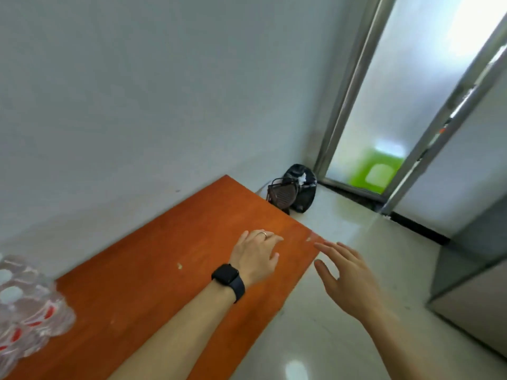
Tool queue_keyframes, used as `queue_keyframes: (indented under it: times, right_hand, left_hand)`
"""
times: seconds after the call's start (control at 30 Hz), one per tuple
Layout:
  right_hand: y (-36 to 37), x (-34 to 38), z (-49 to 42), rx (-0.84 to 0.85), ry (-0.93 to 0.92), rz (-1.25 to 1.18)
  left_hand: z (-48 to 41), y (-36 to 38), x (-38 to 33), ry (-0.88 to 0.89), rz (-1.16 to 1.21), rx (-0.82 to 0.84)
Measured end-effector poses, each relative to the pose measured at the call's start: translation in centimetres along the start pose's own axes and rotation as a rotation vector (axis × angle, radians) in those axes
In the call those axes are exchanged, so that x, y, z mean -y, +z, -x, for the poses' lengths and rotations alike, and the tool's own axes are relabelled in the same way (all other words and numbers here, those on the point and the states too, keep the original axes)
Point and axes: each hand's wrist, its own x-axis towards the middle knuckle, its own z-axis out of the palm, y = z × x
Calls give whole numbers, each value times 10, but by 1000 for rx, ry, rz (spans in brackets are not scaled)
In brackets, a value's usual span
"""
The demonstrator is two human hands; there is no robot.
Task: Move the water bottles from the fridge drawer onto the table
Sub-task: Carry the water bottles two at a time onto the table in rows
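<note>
I see the water bottles (26, 305) clustered at the table's (153, 270) left edge. My left hand (256, 256) hovers above the tabletop, empty, fingers loose; my right hand (347, 278) is spread open, empty, beyond its edge.

Water bottles (24, 305): cluster at left edge, cut off, motion-blurred; count cannot be told.
Table (153, 270): near end cut by bottom edge.
Fridge (472, 292): right edge, only a corner visible; drawer not seen.
Both forearms: cut off at bottom edge.
Dark object (295, 189) in the floor corner: too blurred to identify.
</note>
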Motion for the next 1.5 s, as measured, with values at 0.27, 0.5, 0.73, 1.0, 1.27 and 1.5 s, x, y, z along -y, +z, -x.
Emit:
queue_keyframes:
  times: [0.27,0.5,0.73,1.0,1.27,1.5]
  right_hand:
    - [-112,-196,79,-196,305,-24]
    - [-182,-325,137,-388,493,-32]
    - [-221,-446,160,-482,646,-20]
    - [-263,-589,140,-479,792,-10]
    - [-299,-714,116,-463,897,-52]
    - [-297,-826,88,-395,953,-163]
  left_hand:
    - [-101,36,-222,302,51,-6]
    - [-171,76,-393,535,70,22]
    - [-231,136,-535,748,131,64]
    - [-338,197,-670,874,160,153]
    - [-432,252,-779,897,224,261]
    - [-485,329,-841,813,235,422]
